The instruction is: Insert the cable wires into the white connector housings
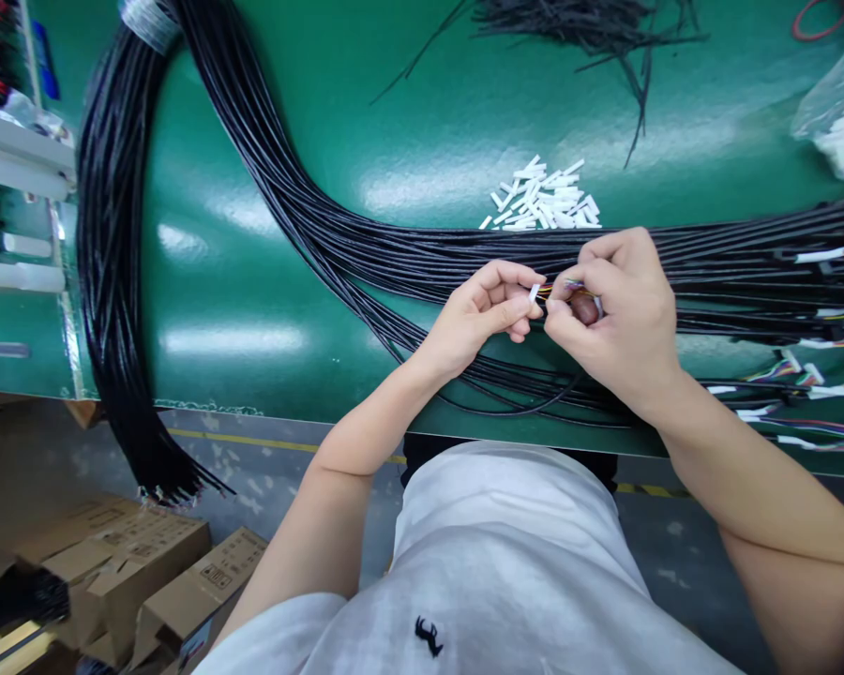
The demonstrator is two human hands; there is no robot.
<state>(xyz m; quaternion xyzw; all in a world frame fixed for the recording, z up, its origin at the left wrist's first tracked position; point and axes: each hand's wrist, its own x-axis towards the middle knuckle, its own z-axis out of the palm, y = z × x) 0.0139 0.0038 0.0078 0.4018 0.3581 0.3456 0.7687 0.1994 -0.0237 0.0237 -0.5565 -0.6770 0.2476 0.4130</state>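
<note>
My left hand (pixel 479 314) pinches a small white connector housing (pixel 534 292) between thumb and forefinger. My right hand (pixel 617 302) is closed on the thin coloured wire ends (pixel 566 284) of a black cable, right beside the housing. Both hands hover over a thick bundle of black cables (pixel 366 253) that crosses the green table (pixel 253 309). A pile of white connector housings (pixel 545 199) lies just behind my hands.
The cable bundle loops left and hangs over the table's front edge (pixel 144 441). Cables with white connectors and coloured wires (pixel 822 309) lie at right. A clear bag of white parts (pixel 840 122) sits far right. Loose black wires (pixel 605 28) lie at the back. Cardboard boxes (pixel 133 572) stand on the floor.
</note>
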